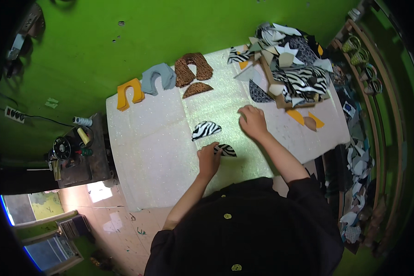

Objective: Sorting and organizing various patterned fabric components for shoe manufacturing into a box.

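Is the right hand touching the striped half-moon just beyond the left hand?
Apart: the head view shows bare pale tabletop between the right hand and that striped half-moon.

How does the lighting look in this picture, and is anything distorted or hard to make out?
Head view: apparent glare whitens a patch of the pale tiled floor, lower left; head view: the left edge of the glittery white rectangular table looks bowed; head view: the black buttoned shirt shows little detail, but stripes on the loose black-and-white half-moon piece read clearly.
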Demonstrator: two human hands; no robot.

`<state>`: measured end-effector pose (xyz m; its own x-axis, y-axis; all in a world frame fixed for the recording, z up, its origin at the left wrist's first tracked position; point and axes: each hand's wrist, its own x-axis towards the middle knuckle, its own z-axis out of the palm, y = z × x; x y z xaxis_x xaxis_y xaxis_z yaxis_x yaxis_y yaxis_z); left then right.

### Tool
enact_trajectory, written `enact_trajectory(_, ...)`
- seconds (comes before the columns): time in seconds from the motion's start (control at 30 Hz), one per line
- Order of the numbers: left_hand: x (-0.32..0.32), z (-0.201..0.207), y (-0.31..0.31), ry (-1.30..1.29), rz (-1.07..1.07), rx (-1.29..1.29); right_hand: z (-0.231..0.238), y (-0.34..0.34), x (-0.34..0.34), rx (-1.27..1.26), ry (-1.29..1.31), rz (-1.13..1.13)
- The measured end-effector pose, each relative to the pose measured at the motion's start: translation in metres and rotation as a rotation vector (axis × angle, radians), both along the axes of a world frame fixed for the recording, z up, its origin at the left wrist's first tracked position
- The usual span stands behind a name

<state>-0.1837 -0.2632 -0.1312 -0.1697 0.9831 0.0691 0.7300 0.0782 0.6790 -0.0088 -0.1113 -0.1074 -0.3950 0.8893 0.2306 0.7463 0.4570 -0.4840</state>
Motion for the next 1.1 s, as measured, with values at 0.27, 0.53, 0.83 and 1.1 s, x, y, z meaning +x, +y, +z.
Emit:
enact_trajectory(0.27, -0.016, -0.008, -0.007, 0.045, 0.026, 0.149, -0.006, 0.123, -0.026, -0.045, -0.390, 0.026)
enact_trajectory(0.53, -0.020, -0.018, -0.031, 0.132, 0.079, 0.070, 0.015, 0.165, -0.028, -0.264, -0.698, -0.081)
enact_trajectory(0.83, -0.020, -0.022, -0.032, 0.194, 0.065, 0.083, 0.035, 0.132, -0.016, 0.073, -0.413, 0.040)
enact_trajectory(1.1, -0.020, -0.018, -0.031, 0.195, 0.155, 0.173, 0.061, 0.011, -0.019, 0.121, 0.314, 0.173)
